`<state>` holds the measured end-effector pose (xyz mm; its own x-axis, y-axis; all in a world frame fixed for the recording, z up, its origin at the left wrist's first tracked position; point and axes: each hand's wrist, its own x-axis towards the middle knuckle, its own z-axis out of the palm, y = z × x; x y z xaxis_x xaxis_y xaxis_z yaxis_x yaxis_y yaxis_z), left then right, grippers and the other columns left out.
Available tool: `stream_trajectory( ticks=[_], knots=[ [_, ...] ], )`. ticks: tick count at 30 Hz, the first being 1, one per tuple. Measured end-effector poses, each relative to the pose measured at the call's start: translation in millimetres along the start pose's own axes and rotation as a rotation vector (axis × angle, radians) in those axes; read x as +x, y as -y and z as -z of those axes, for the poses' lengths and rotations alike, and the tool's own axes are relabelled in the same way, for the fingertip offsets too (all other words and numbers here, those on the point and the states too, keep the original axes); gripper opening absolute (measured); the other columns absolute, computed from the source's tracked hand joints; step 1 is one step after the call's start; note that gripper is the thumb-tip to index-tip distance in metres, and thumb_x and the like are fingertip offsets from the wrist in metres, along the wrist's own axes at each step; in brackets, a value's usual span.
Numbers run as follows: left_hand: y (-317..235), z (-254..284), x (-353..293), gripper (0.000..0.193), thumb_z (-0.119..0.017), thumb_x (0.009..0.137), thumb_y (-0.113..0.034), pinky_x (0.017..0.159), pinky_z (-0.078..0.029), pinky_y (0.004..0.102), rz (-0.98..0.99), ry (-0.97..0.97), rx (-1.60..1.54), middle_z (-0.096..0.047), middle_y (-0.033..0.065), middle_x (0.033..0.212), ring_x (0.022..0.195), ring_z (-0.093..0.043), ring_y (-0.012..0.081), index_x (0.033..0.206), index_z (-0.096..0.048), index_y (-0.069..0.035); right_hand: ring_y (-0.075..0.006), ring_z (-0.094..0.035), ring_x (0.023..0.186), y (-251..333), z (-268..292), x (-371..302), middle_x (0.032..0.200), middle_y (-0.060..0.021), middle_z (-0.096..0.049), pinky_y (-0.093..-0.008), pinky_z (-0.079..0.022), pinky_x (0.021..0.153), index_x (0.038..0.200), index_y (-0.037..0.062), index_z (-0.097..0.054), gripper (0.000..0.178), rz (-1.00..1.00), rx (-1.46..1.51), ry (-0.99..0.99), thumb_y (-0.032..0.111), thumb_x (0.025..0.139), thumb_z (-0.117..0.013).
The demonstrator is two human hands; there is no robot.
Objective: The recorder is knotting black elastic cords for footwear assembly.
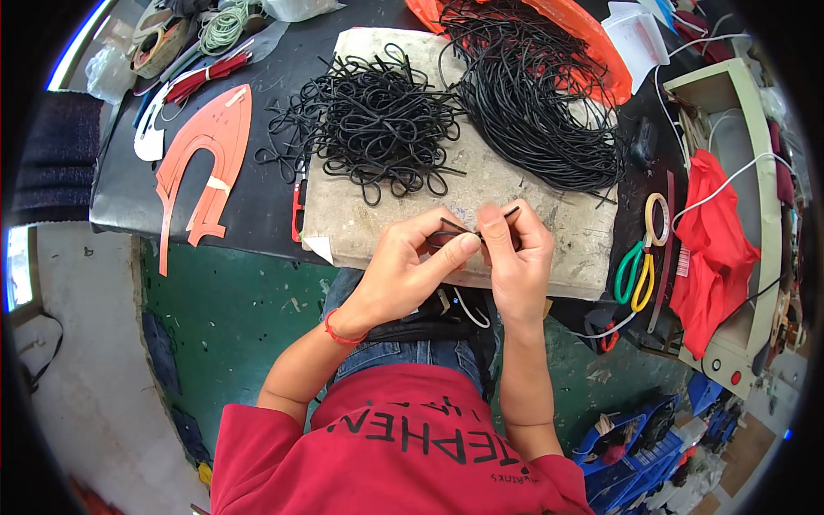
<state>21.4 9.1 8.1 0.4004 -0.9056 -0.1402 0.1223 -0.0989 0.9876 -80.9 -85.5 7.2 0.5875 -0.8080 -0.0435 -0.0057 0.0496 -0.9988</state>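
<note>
My left hand [421,264] and my right hand [520,273] meet over the near edge of a worn, pale board [485,184]. Between them is a thin black cord [453,227], pinched by thumb and fingers of both. One dark end sticks out above my right fingers; the exact form of the cord at the fingertips is partly hidden. My right thumb is slightly blurred. Beyond my left hand lies a tangled heap of looped black cords [378,124]. Farther right, a thick bundle of long black cords [541,120] spreads across the board from an orange-red bag [601,51].
Orange pattern pieces [184,154] lie on the black table at left. To the right are a tape roll [657,219], scissors [638,275] with green and yellow handles, and red cloth [712,257] over a pale metal box [755,129]. Blue crates [635,463] stand on the floor.
</note>
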Motion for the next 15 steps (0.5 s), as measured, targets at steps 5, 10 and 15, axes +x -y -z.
stream_trajectory(
  ticks=[5, 10, 15],
  knots=[
    [9.7, -10.1, 1.5, 0.010, -0.063, 0.080, -0.007, 0.055, -0.044, 0.0250, -0.516, -0.231, 0.587, -0.062, 0.0059, 0.072, 0.064, -0.057, 0.0078, 0.084, -0.060, 0.001, -0.0002, -0.031, 0.052, -4.3, -1.9, -1.1, 0.056, 0.0072, -0.039, -0.0183, -0.022, 0.045, 0.064, 0.0066, -0.047, 0.031, -0.167, 0.098, -0.073, 0.023, 0.087, -0.061],
    [9.7, -9.6, 5.4, 0.014, -0.062, 0.083, -0.010, 0.065, -0.048, 0.0240, -0.140, -0.212, -0.235, -0.062, 0.0026, 0.078, 0.076, -0.059, 0.0099, 0.093, -0.061, 0.000, -0.0025, -0.039, 0.049, 4.2, -5.6, -2.1, 0.059, 0.0041, -0.049, -0.0174, -0.030, 0.044, 0.074, 0.0055, -0.054, 0.023, -0.194, 0.287, -0.028, 0.022, 0.090, -0.055],
    [3.7, -9.2, 9.3, 0.016, -0.058, 0.086, -0.011, 0.072, -0.047, 0.0238, -0.057, -0.185, -0.509, -0.063, 0.0072, 0.093, 0.084, -0.058, 0.0103, 0.096, -0.061, 0.001, -0.0046, -0.046, 0.062, -1.1, -26.7, -15.6, 0.073, 0.0002, -0.053, -0.0185, -0.038, 0.059, 0.088, 0.0030, -0.053, 0.014, -0.186, 0.395, -0.088, 0.017, 0.090, -0.054]
  ],
)
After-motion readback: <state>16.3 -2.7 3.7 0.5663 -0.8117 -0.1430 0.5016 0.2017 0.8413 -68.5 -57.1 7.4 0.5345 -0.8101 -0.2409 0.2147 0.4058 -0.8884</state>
